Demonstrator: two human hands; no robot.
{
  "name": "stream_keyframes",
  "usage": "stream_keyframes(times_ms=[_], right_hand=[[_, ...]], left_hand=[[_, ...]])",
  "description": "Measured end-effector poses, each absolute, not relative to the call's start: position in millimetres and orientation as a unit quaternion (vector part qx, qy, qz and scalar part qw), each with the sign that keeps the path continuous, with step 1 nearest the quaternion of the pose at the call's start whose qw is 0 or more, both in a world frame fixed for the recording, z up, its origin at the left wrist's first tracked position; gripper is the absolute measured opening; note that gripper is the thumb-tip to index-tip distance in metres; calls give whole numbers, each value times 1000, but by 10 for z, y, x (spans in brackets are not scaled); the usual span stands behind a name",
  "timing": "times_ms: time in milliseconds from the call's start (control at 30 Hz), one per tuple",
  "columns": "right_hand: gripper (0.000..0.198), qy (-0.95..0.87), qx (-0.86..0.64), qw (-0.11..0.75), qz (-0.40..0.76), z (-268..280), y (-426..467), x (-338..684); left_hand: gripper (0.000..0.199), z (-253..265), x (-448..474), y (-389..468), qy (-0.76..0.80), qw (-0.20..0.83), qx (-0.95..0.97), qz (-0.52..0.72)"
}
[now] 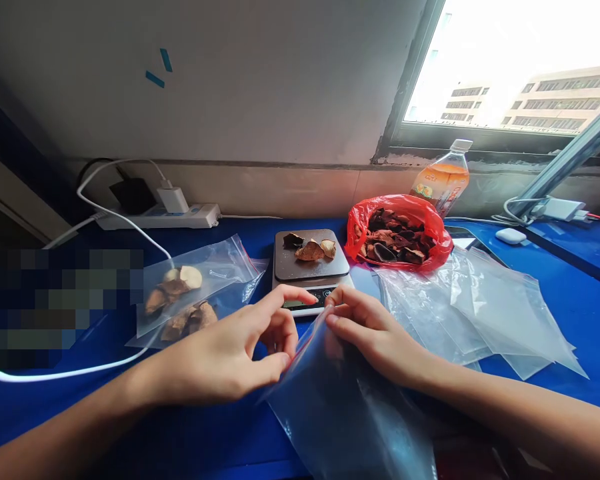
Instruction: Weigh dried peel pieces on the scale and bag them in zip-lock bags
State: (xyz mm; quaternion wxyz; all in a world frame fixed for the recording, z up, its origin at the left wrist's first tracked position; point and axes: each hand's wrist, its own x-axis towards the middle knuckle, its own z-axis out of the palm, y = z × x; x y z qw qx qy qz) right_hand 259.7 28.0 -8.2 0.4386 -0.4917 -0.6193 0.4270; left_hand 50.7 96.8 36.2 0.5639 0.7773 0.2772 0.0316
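Observation:
My right hand (375,330) pinches the top edge of a clear zip-lock bag (350,407) between thumb and fingers. At the other end of that zip edge, my left hand (225,350) holds the bag with its thumb against curled fingers, while its index finger stretches out toward the scale. The bag hangs down toward me and looks flat, with nothing visible inside. Just beyond my hands stands a small kitchen scale (293,268) with a few dried, curled brown pieces (310,251), like peel or shell, on its plate. My fingers partly cover its display.
A red plastic bag (440,250) full of similar dried pieces sits right of the scale, before an orange drink bottle (447,175). Several clear bags (510,307) lie at right. Filled zip-lock bags (220,257) lie left, near a white cable (100,375) and power strip (200,217).

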Motion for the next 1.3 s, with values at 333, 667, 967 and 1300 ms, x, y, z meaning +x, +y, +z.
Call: stream_keyframes(times_ms=[333, 667, 967, 1300], right_hand=[[7, -890, -315, 307, -118, -17, 14, 2558], [19, -911, -313, 226, -144, 48, -21, 2543], [26, -933, -233, 236, -139, 75, -45, 2515], [20, -919, -297, 250, -67, 108, 29, 2666]], left_hand=[[17, 253, 668, 814, 306, 640, 705, 4], [12, 261, 623, 845, 322, 540, 776, -52], [19, 436, 616, 693, 304, 464, 826, -100], [17, 547, 459, 851, 295, 363, 878, 105]])
